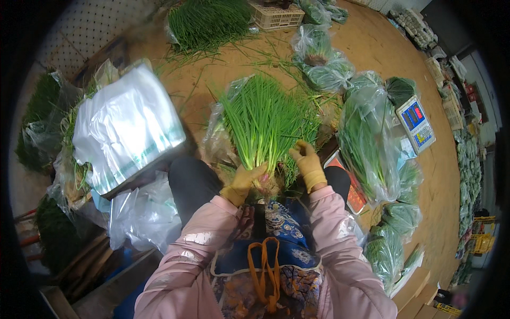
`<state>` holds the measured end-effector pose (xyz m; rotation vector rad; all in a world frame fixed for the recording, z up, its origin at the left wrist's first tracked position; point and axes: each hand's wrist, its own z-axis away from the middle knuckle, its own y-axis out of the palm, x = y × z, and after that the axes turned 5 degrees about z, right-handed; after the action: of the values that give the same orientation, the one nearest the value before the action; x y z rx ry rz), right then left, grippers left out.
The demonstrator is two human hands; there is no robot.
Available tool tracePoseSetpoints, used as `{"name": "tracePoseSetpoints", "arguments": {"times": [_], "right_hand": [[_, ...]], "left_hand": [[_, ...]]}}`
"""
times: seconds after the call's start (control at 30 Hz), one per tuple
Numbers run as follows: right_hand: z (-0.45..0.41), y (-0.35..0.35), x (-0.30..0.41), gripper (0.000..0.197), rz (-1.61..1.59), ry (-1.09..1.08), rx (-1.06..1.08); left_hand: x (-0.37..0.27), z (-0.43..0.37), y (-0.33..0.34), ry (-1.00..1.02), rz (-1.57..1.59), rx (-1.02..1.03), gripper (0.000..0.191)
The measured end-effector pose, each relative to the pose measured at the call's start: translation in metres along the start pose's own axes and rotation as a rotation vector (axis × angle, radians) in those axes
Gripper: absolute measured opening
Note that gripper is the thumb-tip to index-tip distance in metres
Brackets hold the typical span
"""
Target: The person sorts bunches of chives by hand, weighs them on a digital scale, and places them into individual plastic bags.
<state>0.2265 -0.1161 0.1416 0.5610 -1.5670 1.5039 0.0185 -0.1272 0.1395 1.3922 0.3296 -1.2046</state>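
A bunch of green scallions (255, 131) fans out away from me, its reddish bulbs and roots toward my lap. My left hand (244, 181), in a yellowish glove, grips the bunch near the bulbs. At the right edge of the scallions is my right hand (306, 161), gloved alike, with thumb and fingertips bent close together; whether a stalk is between them cannot be told. More scallions lie beneath and beside the bunch, with a clear plastic bag (219, 135) along their left side.
A stack of plastic bags (127, 127) stands at left. At right, a bagged bundle of scallions (368, 139) rests on a scale's platform (355, 197) beside its display (415, 123). Beyond are loose scallions (211, 24), a plastic crate (279, 18) and several filled bags (326, 69) on the floor.
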Motion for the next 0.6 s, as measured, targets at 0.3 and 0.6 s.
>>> {"name": "tracePoseSetpoints", "arguments": {"times": [0.3, 0.6], "right_hand": [[0.039, 0.047, 0.017, 0.046, -0.297, 0.137, 0.359], [0.072, 0.041, 0.063, 0.047, 0.208, -0.491, 0.342]], "left_hand": [[0.007, -0.002, -0.004, 0.112, -0.436, -0.087, 0.052], [0.014, -0.014, -0.028, -0.181, 0.433, 0.035, 0.037]]}}
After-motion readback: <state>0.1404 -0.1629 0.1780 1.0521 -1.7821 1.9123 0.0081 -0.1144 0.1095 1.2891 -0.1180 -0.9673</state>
